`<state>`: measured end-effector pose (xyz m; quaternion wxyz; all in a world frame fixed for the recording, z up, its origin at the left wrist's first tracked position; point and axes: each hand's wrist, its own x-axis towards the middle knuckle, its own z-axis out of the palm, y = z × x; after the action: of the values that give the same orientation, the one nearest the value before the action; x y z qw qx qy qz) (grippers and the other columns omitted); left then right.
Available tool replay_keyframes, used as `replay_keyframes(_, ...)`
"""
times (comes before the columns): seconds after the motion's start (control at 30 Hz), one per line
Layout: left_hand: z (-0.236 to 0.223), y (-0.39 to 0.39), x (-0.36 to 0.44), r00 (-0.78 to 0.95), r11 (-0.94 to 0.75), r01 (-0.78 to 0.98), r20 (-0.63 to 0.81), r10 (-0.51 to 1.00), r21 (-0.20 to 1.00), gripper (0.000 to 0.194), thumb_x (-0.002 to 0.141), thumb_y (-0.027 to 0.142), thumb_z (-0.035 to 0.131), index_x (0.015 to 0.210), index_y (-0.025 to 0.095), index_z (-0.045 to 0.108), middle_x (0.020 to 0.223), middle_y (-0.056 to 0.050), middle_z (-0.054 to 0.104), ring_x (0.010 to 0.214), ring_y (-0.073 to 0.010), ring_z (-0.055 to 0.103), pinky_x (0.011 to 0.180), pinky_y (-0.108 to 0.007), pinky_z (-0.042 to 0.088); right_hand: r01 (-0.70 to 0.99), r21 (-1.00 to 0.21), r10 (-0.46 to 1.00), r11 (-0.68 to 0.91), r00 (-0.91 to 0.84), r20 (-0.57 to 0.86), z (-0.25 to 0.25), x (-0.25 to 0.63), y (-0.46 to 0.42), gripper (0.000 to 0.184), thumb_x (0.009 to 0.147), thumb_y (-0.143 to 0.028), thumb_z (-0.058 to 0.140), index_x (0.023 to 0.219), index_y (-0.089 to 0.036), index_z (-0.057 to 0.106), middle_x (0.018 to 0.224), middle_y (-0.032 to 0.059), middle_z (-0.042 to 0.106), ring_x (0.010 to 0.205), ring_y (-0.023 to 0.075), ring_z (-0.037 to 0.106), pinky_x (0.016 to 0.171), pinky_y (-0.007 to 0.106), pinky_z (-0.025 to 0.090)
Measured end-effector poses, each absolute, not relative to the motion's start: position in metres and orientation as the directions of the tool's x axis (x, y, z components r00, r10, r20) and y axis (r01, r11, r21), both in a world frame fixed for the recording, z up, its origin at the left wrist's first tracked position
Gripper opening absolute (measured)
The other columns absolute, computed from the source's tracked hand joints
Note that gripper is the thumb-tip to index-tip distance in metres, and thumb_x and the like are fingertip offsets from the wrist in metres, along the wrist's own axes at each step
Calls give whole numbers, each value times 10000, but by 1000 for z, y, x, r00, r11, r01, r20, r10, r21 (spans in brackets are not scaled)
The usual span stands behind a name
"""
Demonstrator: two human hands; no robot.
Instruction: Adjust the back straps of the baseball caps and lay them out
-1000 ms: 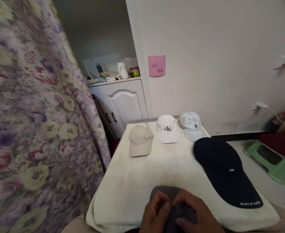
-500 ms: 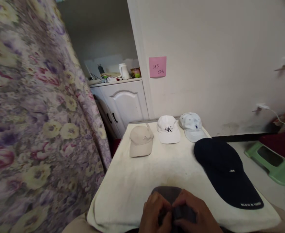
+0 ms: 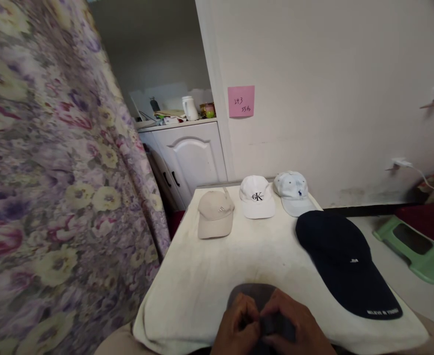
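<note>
A dark grey cap (image 3: pixel 253 291) lies at the near edge of the cloth-covered table, partly hidden under my hands. My left hand (image 3: pixel 237 325) pinches a part of it, fingertips pressed together. Close beside it, my right hand (image 3: pixel 294 323) grips a dark strap-like part of the same cap; the exact part is blurred. Farther back stand a beige cap (image 3: pixel 216 215), a white cap (image 3: pixel 257 197) with black letters and a pale blue cap (image 3: pixel 293 194). To the right lies a navy cap (image 3: pixel 344 261), its brim towards me.
A cream cloth (image 3: pixel 187 281) covers the table. A flowered curtain (image 3: pixel 65 187) hangs along the left. Behind are a white cabinet (image 3: pixel 195 158) and a wall with a pink note (image 3: pixel 241 101). A green stool (image 3: pixel 416 251) stands on the floor at right.
Both hands stay on the dark grey cap, with only slight finger movement. A little more of the cap's left side shows. The other caps have not moved.
</note>
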<state>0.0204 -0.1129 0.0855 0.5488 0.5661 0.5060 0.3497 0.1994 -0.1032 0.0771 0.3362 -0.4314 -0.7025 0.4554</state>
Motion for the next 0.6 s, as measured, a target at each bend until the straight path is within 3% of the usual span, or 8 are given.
replay_keyframes(0.2,88,-115,17,222,258,83,-270,937,963,89,657,246,570,671,207,491,762,-16,581,736,-178,486,684,-307,352,260,-955,926,145,-376,39,81,204,-103,203,611,-113,623,786,-216,624,808,5,642,802,220,600,738,333,432)
replay_keyframes(0.6,94,-120,12,262,307,-62,-282,923,950,118,681,252,606,752,186,538,750,3,566,695,-150,460,624,-270,326,171,-985,914,35,-403,-38,85,207,-102,185,605,-203,583,790,-199,592,751,2,568,756,223,543,709,352,399)
